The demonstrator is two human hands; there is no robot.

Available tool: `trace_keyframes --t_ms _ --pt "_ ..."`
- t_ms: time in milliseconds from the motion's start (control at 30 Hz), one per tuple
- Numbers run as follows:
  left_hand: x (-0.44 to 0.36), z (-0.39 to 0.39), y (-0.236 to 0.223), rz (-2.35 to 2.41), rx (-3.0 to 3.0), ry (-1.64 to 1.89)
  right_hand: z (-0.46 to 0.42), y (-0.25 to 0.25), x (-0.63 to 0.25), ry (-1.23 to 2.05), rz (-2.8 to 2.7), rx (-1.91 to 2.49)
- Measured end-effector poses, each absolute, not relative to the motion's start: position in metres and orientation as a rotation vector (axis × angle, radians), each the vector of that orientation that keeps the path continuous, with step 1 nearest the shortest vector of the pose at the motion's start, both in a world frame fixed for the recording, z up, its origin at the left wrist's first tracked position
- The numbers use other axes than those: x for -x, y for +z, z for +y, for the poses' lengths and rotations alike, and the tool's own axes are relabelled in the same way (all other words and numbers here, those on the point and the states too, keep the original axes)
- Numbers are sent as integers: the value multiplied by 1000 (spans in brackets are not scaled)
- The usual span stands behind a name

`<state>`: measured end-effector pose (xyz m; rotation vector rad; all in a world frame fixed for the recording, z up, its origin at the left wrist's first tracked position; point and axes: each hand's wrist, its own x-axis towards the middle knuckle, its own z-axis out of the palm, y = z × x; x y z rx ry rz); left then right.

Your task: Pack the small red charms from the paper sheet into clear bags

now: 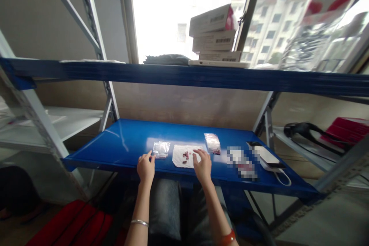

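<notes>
My left hand [146,166] is at the near left edge of a small stack of clear plastic bags [161,149]. Its thumb and forefinger are apart, and I cannot tell whether they touch the bags. Beside the stack lies a white sheet [178,156], paper or cloth, bearing several small dark red pieces [186,155]. Over the sheet's right side is my right hand [203,164], fingers bent and spread, with nothing visible between them. Farther right, a row of small clear packets [212,143] shows dark red bits at its near end.
All this lies on a blue shelf table [132,134]. To the right are a blurred-out item [243,163] and a white device with a cable loop [268,157]. A blue shelf beam [161,75] crosses above, carrying stacked white boxes [213,40]. Metal posts stand at both sides.
</notes>
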<state>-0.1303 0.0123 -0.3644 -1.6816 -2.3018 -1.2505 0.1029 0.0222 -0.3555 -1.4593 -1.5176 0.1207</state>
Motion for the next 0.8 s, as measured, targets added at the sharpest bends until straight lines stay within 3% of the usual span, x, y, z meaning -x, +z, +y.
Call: trace_keyframes --t_ms 233,533,800 --pt "123 12 -365 -2279 1661 -1161 81 -348 -164 -111 -1455 1985" --pt "119 12 -365 -2299 1632 -1191 136 -343 -185 -102 -1984 2149" --pt "121 11 -363 -2327 1663 -1190 126 -340 -189 -26 -1996 2151"
